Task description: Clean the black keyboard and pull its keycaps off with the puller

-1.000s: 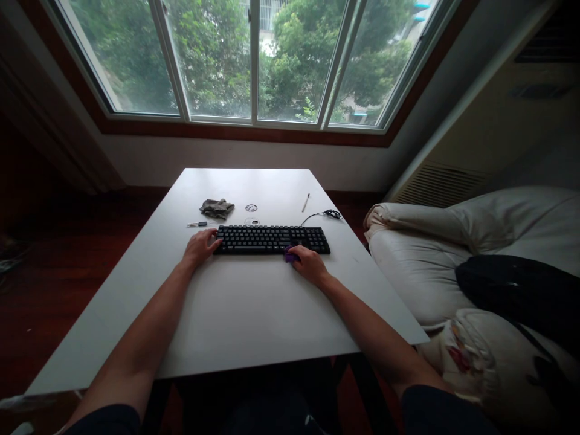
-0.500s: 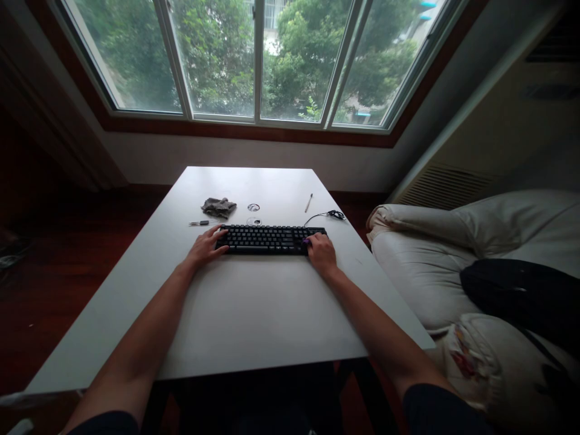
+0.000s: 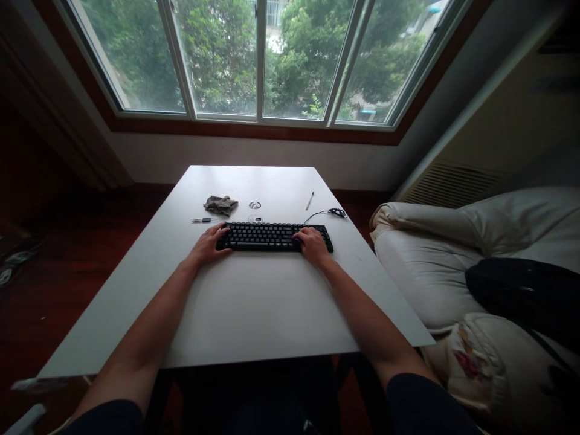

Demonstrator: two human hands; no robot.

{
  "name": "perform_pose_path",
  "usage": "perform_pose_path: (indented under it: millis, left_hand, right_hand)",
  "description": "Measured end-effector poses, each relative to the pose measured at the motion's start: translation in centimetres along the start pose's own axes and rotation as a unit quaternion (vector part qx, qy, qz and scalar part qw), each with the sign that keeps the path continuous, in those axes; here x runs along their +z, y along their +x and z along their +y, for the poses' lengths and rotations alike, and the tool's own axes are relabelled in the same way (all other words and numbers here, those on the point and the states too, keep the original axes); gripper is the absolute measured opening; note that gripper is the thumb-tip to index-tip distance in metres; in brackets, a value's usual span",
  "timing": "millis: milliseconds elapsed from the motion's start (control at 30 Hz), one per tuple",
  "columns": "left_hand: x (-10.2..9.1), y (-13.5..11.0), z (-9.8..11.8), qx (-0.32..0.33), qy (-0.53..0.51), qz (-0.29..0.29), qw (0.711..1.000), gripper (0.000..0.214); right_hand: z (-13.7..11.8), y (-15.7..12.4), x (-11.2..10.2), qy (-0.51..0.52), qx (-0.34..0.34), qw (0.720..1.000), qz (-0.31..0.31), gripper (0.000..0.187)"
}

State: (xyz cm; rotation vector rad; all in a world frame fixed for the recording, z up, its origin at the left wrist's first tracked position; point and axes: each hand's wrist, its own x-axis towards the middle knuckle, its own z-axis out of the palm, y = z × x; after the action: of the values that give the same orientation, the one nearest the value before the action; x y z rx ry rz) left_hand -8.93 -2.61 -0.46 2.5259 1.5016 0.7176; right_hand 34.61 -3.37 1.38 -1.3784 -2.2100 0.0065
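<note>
I'm working over the keyboard [image 3: 258, 237] on the table [image 3: 263, 302]: left hand [image 3: 207, 246] spread wide, clasping its left end; right hand [image 3: 313, 244] half closed, gripping a purple thing [image 3: 296, 240] at the keys; next move's probably needing steady bracing

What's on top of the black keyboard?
The right hand is over the black keyboard, with a bit of a purple thing peeking out; the rest of it is covered. The left hand holds the keyboard's left end. Whatever's beneath both hands is hidden.
</note>
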Motion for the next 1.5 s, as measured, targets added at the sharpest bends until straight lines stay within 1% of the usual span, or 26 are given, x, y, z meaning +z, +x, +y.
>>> perform_pose_path:
  millis: [100,200,267,367,467,533,633,700,767,867,933,1000,1067,1200,1300,1367,1500]
  left_hand:
    - [0.0,0.0,-0.1,-0.001,-0.004,0.002,1.0,0.077]
    - [0.0,0.0,-0.1,-0.003,-0.001,0.0,1.0,0.077]
    - [0.0,0.0,0.0,-0.002,0.001,-0.001,1.0,0.077]
    - [0.0,0.0,0.2,-0.006,0.003,0.006,1.0,0.076]
    - [0.0,0.0,0.3,-0.011,0.002,0.01,1.0,0.075]
    - [-0.1,0.0,0.4,-0.012,-0.002,0.01,1.0,0.075]
    - [-0.1,0.0,0.3,-0.015,-0.007,0.011,1.0,0.076]
    - [-0.1,0.1,0.2,-0.017,-0.008,0.01,1.0,0.076]
    - [-0.1,0.1,0.2,-0.018,-0.006,0.009,1.0,0.077]
    - [-0.1,0.1,0.1,-0.016,-0.004,0.009,1.0,0.078]
    - [-0.2,0.1,0.2,-0.011,-0.006,0.007,1.0,0.076]
    - [-0.3,0.1,0.4,-0.003,-0.009,0.002,1.0,0.074]
    - [-0.4,0.1,0.5,0.005,-0.013,0.002,1.0,0.072]
    - [-0.4,0.0,0.3,0.012,-0.014,0.006,1.0,0.074]
    - [-0.3,0.0,0.0,0.011,-0.011,0.005,1.0,0.076]
    - [-0.2,0.0,-0.1,0.011,-0.01,0.006,1.0,0.076]
    - [-0.1,0.0,-0.1,0.013,-0.01,0.013,1.0,0.078]
  right_hand:
    - [1.9,-0.1,-0.8,-0.045,0.043,0.998,0.029,0.03]
    - [2.3,-0.3,-0.6,-0.056,0.076,0.994,0.048,0.032]
    - [1.4,-0.4,0.0,-0.034,0.063,0.996,0.048,0.033]
    - [-0.5,-0.3,0.8,0.011,0.007,0.999,0.03,0.036]
    - [-0.8,-0.1,0.8,0.024,-0.019,0.999,0.01,0.038]
    - [0.1,-0.1,0.3,0.003,-0.003,1.0,0.014,0.038]
    - [1.7,-0.4,-0.2,-0.032,0.042,0.998,0.047,0.038]
    - [1.9,-0.6,-0.2,-0.031,0.063,0.995,0.065,0.039]
    - [1.1,-0.6,0.3,-0.004,0.055,0.996,0.065,0.04]
    - [-0.7,-0.2,1.1,0.049,0.016,0.998,0.048,0.04]
    - [-1.3,0.0,1.4,0.062,0.003,0.997,0.041,0.04]
    - [-0.9,0.0,1.3,0.047,0.007,0.998,0.043,0.039]
    - [0.2,-0.3,0.9,0.023,0.019,0.998,0.055,0.039]
    - [2.5,-1.0,0.3,-0.005,0.081,0.991,0.108,0.04]
    - [2.9,-1.2,0.3,-0.018,0.118,0.984,0.134,0.036]
    - [2.3,-1.1,0.6,-0.009,0.106,0.986,0.128,0.035]
    - [-0.1,-1.1,1.0,0.047,0.033,0.993,0.108,0.034]
